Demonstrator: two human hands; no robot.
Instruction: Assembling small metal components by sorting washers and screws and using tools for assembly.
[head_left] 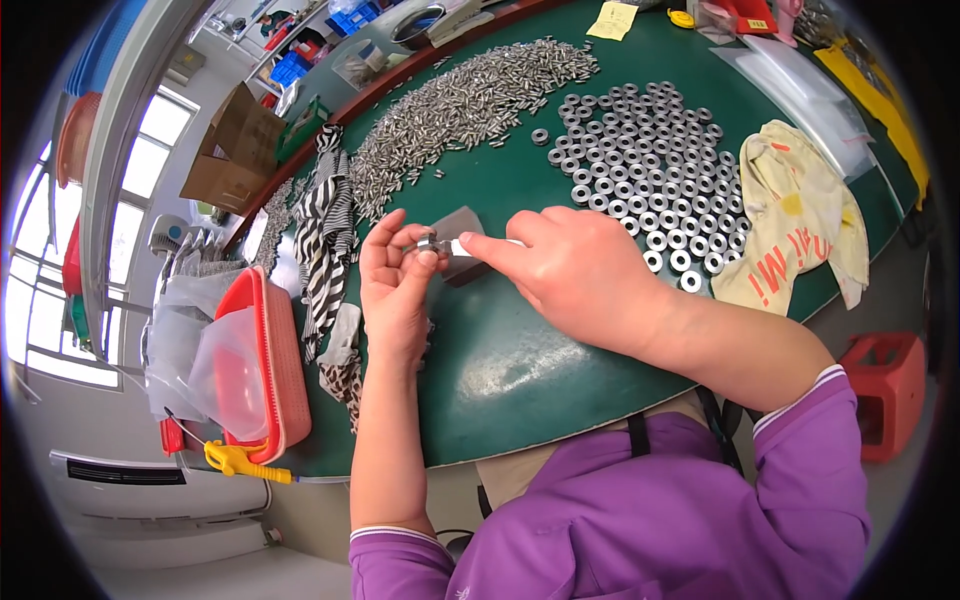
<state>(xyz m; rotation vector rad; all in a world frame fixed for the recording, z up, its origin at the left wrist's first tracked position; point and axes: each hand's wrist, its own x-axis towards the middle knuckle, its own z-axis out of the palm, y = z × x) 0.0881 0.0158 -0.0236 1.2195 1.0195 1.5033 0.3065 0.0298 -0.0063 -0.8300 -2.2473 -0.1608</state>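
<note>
metal part (429,243), in left hand's (393,292) fingertips

We note small metal piece (428,243): silver, shiny, rounded, pinched between thumb and fingers of left hand (393,285). Full shape partly hidden by fingertips. We log slim white stick (457,247) in right hand (585,275): roughly level across view, near end pointing left at metal piece, much of length behind forefinger. Touching or just beside, we cannot tell.
</note>
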